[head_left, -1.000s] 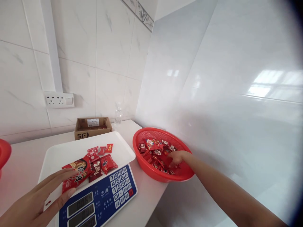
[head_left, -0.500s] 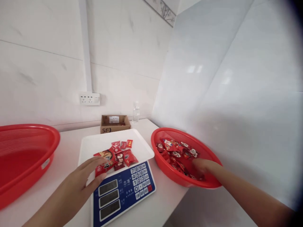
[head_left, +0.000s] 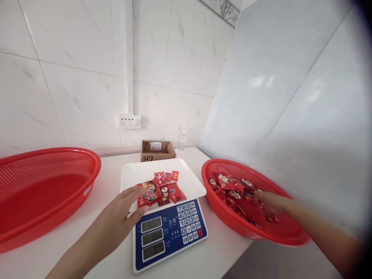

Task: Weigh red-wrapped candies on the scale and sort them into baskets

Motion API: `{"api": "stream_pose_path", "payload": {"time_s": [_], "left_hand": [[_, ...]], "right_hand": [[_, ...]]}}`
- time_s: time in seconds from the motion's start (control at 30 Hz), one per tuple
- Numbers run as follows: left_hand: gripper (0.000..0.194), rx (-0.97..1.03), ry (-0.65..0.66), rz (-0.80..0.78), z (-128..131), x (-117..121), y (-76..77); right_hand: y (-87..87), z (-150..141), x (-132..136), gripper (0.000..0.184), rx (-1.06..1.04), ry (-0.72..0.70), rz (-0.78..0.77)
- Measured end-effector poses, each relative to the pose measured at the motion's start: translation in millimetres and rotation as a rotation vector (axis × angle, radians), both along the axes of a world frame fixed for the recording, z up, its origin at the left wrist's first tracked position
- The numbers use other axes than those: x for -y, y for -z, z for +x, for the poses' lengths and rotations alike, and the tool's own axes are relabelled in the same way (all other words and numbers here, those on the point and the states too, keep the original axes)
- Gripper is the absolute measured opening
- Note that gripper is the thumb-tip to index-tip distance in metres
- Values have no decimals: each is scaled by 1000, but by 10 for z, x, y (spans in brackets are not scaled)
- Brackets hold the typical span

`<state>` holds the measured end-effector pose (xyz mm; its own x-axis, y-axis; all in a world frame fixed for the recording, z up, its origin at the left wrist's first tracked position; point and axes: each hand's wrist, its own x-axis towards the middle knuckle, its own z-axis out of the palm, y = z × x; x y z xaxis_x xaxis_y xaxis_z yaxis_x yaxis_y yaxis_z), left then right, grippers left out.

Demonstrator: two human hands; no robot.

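My left hand rests at the near left side of the white scale pan. Its thumb and fingers are apart, with the fingertips at the edge of a large red snack packet. Beside that packet lie a dark red packet, a red packet and several small ones. The blue scale panel sits in front, its display digits faintly lit. My right hand is inside the right red basket, close to loose red packets. Motion blur hides its fingers.
Another red basket stands on the left of the white table. Behind the scale are a cardboard box and a clear plastic bottle. Walls rise behind and to the right, with a socket on the back one.
The view has swung left, so everything appears farther right. My right hand has shifted slightly within the basket and is blurred. Faint digits now show on the scale display. The pan's packets look unchanged.
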<state>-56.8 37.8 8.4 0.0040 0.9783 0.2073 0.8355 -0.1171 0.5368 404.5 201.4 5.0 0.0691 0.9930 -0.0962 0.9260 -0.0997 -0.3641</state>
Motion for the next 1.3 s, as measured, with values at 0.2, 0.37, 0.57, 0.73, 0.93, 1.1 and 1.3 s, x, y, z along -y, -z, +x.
{"api": "stream_pose_path", "payload": {"time_s": [0.2,0.37,0.57,0.73,0.93,1.1,1.3], "left_hand": [[41,-6,15,98,31,9,-2],[36,180,183,19,340,160,-48],[39,244,462,-25,594,248,-73],[32,281,401,-129,569,247,-138],[31,289,383,-118,570,271,-170],[31,281,386,-112,572,278,-159],[37,302,410,-111,600,276,-195]], "right_hand": [[-613,-465,194,14,24,-94,195],[-505,-1341,1050,34,-598,-179,299],[42,-2256,1689,39,-1284,-386,-27],[100,-2353,1696,39,-1321,-393,-23],[104,-2240,1667,42,-1188,-409,-1],[122,-2198,1620,48,-1064,-461,13],[149,-2157,1594,51,-909,-526,160]]}}
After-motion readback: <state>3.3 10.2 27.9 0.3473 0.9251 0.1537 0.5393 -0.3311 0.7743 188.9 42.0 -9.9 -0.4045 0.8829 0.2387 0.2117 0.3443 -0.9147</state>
